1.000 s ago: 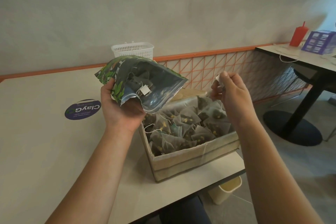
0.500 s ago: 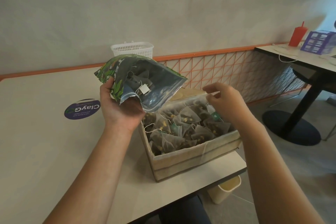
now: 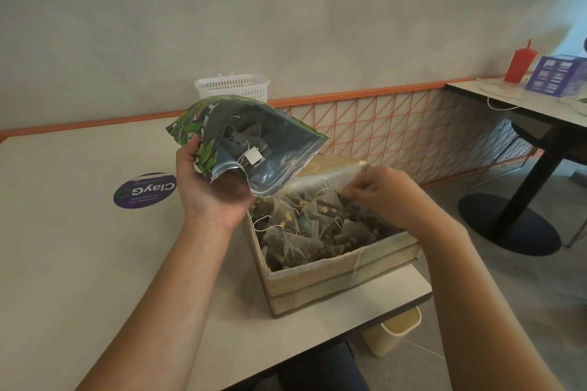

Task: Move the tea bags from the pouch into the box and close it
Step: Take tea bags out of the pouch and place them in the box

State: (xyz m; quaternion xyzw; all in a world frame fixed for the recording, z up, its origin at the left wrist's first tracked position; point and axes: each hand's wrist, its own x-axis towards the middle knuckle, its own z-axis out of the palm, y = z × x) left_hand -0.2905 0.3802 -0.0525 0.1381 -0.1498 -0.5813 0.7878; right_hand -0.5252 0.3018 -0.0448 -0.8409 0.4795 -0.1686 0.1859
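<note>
Head view: the pouch's mouth faces down and right, straight at the right hand across the box.
Tea bags in pouch: a few remain, one white tag hanging at the mouth.
Pouch: tilted, held above the box's left rear corner.
Left hand: grips the pouch from below, fingers curled round its left edge.
Right hand: low over the box's far right, fingertips seemingly pinching a bag or string; I can't tell which.
Box: open, heaped with tea bags, at the bench corner.
Next reach: up-left to the pouch mouth, right hand nearer.
</note>
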